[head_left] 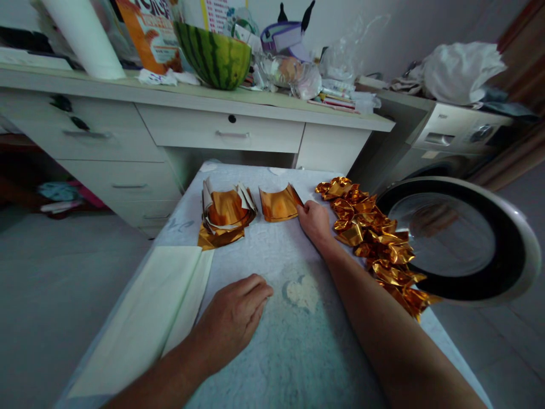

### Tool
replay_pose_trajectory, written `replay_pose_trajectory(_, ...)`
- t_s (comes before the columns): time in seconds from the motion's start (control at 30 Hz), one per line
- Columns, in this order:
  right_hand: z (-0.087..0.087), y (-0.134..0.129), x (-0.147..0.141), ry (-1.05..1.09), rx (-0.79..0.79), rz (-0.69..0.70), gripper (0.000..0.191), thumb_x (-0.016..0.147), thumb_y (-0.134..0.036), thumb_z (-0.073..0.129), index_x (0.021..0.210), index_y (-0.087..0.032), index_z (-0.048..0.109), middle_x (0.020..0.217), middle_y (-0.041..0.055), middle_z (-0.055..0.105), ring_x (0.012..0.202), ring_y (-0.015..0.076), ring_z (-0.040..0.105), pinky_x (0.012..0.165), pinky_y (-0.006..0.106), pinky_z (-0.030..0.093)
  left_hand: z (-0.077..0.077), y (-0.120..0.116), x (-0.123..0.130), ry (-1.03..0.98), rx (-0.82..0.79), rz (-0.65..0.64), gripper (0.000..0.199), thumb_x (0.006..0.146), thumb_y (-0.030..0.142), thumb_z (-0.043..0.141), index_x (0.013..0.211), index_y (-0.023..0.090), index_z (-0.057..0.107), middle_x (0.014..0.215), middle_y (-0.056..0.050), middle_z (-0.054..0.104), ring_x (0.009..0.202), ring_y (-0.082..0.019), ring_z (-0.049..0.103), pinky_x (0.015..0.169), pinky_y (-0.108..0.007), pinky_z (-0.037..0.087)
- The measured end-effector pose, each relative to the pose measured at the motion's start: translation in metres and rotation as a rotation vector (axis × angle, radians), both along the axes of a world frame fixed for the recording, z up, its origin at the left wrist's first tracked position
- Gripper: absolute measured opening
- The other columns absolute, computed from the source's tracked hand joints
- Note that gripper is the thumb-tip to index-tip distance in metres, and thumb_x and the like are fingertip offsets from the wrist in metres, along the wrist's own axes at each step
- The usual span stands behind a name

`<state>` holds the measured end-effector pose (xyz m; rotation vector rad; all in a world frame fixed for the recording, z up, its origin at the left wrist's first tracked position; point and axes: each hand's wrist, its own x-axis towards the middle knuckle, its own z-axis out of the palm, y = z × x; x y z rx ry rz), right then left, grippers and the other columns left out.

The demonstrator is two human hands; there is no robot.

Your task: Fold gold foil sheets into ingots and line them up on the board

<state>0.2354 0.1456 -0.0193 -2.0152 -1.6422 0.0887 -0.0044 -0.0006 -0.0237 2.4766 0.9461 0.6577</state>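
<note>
A curved sheet of gold foil paper (279,205) is pinched at its right edge by my right hand (314,220), just above the cloth. To its left sits a stack of gold foil paper sheets (227,207), their sides curling up and showing pale backs. My left hand (238,309) rests nearer to me on the cloth, fingers curled and pressed together, with nothing visible in them. A heap of folded, crumpled gold foil pieces (370,244) runs along the table's right edge, beside my right forearm.
A patterned cloth covers the table (255,352). Folded pale sheets (140,318) lie along its left side. A washing machine's open round door (455,238) juts out at the right. Behind, a white drawer desk (230,128) carries a cut watermelon (213,57), bags and papers.
</note>
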Motion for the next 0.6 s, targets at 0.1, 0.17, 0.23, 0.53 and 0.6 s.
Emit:
replay_pose_trajectory(0.1, -0.001, -0.002, -0.001, -0.001, 0.005, 0.0, 0.022, 0.087, -0.028, 0.051, 0.072, -0.019, 0.064, 0.075, 0.0082, 0.069, 0.069, 0.02, 0.06, 0.061, 0.028, 0.034, -0.001, 0.0, 0.0, -0.003, -0.001, 0.001, 0.022, 0.097, 0.014, 0.038, 0.099, 0.019, 0.06, 0.091, -0.005, 0.061, 0.08, -0.017, 0.061, 0.071, -0.031, 0.052)
replay_pose_trajectory(0.17, -0.001, -0.003, -0.002, 0.003, 0.008, 0.002, 0.019, 0.085, -0.024, 0.05, 0.074, -0.018, 0.065, 0.078, 0.0092, 0.07, 0.071, 0.0204, 0.061, 0.062, 0.028, 0.036, 0.0, 0.0, -0.001, -0.007, 0.003, 0.003, 0.022, 0.098, 0.014, 0.038, 0.098, 0.019, 0.06, 0.091, -0.004, 0.061, 0.08, -0.016, 0.06, 0.071, -0.031, 0.051)
replay_pose_trajectory(0.23, -0.001, -0.005, -0.003, 0.01, 0.01, 0.005, 0.018, 0.083, -0.02, 0.05, 0.077, -0.018, 0.066, 0.079, 0.0094, 0.071, 0.072, 0.0207, 0.062, 0.062, 0.028, 0.037, 0.001, 0.0, 0.0, -0.005, 0.0, 0.005, 0.023, 0.098, 0.014, 0.038, 0.098, 0.019, 0.06, 0.09, -0.004, 0.061, 0.079, -0.016, 0.06, 0.071, -0.03, 0.051)
replay_pose_trajectory(0.53, -0.001, -0.011, 0.002, 0.072, 0.026, -0.015, 0.017, 0.082, -0.025, 0.052, 0.075, -0.018, 0.065, 0.072, 0.0058, 0.067, 0.066, 0.019, 0.058, 0.062, 0.027, 0.038, 0.0, 0.0, -0.001, 0.017, -0.019, 0.008, 0.022, 0.096, 0.012, 0.039, 0.099, 0.019, 0.06, 0.091, -0.004, 0.06, 0.081, -0.016, 0.06, 0.073, -0.03, 0.051)
replay_pose_trajectory(0.6, 0.0, -0.013, 0.003, 0.09, 0.029, -0.017, 0.017, 0.082, -0.025, 0.052, 0.074, -0.018, 0.065, 0.071, 0.0054, 0.066, 0.065, 0.0187, 0.057, 0.062, 0.028, 0.039, -0.001, 0.0, -0.001, 0.013, -0.017, 0.009, 0.022, 0.095, 0.011, 0.04, 0.099, 0.019, 0.06, 0.092, -0.004, 0.06, 0.081, -0.016, 0.061, 0.073, -0.03, 0.051)
